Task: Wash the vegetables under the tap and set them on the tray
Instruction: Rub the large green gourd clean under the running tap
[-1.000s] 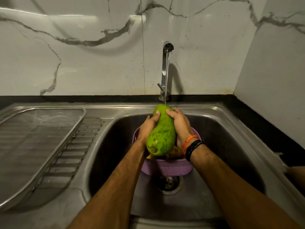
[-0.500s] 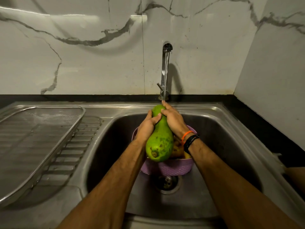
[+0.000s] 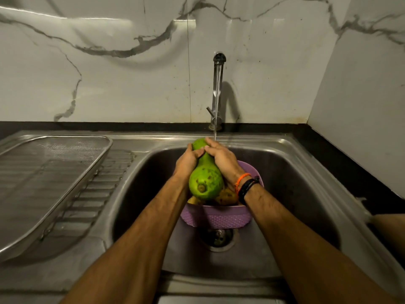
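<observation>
Gourd [image 3: 206,181] over the basket [image 3: 219,218] in the sink [image 3: 306,172], under the tap [image 3: 218,88]. Left hand [image 3: 186,162] and right hand [image 3: 221,159] both clasping its narrow neck. Probably heavy, stiff, slippery when wet; best supported at the fat end too.

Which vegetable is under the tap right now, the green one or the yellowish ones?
The green gourd: both the left hand and right hand grip its neck beneath the stream, while the yellowish ones lie in the purple basket.
</observation>
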`<state>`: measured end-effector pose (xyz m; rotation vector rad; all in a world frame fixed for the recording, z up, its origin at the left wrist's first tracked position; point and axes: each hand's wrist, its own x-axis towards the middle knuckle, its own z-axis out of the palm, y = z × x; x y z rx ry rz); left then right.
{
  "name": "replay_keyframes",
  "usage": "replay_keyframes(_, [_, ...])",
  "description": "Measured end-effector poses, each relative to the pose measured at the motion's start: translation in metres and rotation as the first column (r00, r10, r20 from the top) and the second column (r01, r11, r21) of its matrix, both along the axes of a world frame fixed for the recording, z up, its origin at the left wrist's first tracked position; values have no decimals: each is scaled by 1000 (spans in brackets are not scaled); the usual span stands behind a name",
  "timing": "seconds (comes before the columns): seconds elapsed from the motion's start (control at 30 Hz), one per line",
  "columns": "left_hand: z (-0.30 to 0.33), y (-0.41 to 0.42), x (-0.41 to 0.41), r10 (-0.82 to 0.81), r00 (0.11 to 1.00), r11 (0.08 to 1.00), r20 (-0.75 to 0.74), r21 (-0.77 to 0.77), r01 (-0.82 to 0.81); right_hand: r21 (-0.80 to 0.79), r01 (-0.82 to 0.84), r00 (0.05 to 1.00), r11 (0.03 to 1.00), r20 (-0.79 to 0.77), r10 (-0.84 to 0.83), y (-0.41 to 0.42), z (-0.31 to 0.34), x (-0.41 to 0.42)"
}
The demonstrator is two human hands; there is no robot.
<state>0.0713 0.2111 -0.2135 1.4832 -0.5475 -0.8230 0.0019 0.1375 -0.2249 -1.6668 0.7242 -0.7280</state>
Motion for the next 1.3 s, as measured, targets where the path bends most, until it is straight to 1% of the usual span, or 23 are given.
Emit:
replay_keyframes(0.07, [-2, 3, 0, -39, 999, 999, 28, 12, 38, 20, 31, 999, 999, 17, -31, -4, 4, 2])
replay_keyframes(0.1, [-2, 3, -1, -47, 999, 999, 15, 13, 46, 30, 50, 998, 998, 22, -51, -6, 6, 2])
replay_keyframes(0.2, [0, 2, -2, -15, 996, 1000, -90, -19, 14, 10, 59, 998, 998, 8, -59, -4, 1, -1])
replay_keyframes(0.27, [1, -1, 0, 1, 997, 1000, -80, -20, -3, 22, 33, 999, 999, 8, -33, -1, -3, -1])
replay_keyframes(0.37, [2, 3, -6, -40, 999, 999, 17, 24, 39, 64, 59, 997, 996, 36, -61, -5, 1, 0])
replay_keyframes(0.43, [5, 4, -8, -41, 999, 999, -4, 18, 41, 89, 82, 994, 993, 62, -88, -8, 3, 0])
replay_keyframes(0.57, [9, 7, -2, 20, 1000, 1000, 20, -1, -20, 105, 37, 997, 994, 62, -44, 1, -6, 1])
replay_keyframes(0.7, [9, 10, -10, -22, 998, 1000, -53, 5, 22, 100, 74, 995, 992, 57, -80, -6, 2, 1])
replay_keyframes(0.8, [9, 5, -12, 12, 995, 1000, -95, -27, -15, 70, 90, 995, 993, 41, -93, -7, -1, -4])
replay_keyframes(0.97, [7, 8, -21, -4, 992, 999, -126, -49, -2, 137, 70, 996, 988, 38, -76, -8, 0, -5])
replay_keyframes(1.03, [8, 7, -23, 10, 991, 998, -131, -67, -19, 126, 85, 995, 988, 43, -91, -10, 3, -5])
replay_keyframes(1.13, [8, 5, -17, 47, 994, 997, -96, -49, -52, 99, 65, 998, 993, 12, -67, -3, 1, -5])
replay_keyframes(1.2, [7, 7, -15, 41, 998, 999, -51, -33, -43, 121, 37, 999, 992, 24, -40, -1, -1, -2])
replay_keyframes(1.3, [6, 10, -19, 0, 999, 1000, -33, -30, -1, 132, 86, 995, 987, 40, -92, -4, 5, -3])
